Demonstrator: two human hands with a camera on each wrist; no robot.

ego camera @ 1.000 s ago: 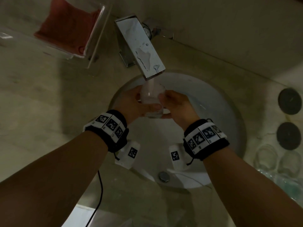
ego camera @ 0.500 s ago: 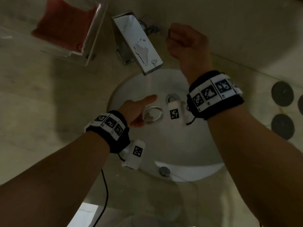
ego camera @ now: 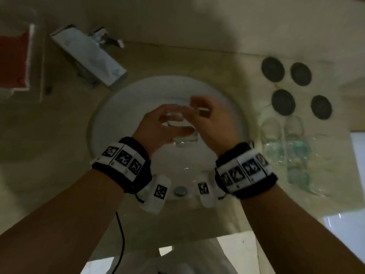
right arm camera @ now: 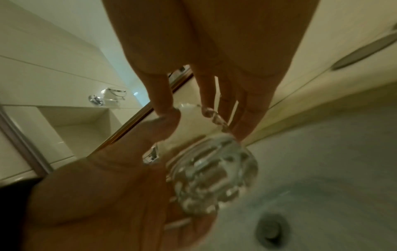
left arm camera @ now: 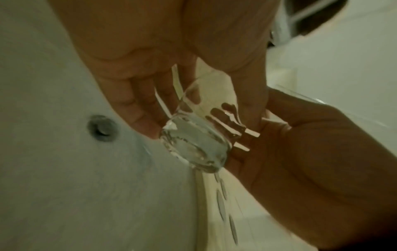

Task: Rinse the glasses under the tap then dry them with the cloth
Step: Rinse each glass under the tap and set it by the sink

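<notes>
I hold one small clear glass [ego camera: 181, 131] between both my hands over the middle of the white sink [ego camera: 110, 107]. My left hand [ego camera: 158, 129] has its fingers and thumb curled round the glass, and my right hand [ego camera: 213, 123] pinches it from the other side. The glass is tipped, with its thick bottom toward my wrists. The picture is blurry, so I cannot tell if water is in it. The tap [ego camera: 88, 54] sticks out over the back left rim. A red cloth [ego camera: 11, 60] lies in a clear tray at the far left. On the pale counter [ego camera: 49, 125] to my right stand more glasses [ego camera: 282, 129] beside four dark round coasters [ego camera: 283, 101].
</notes>
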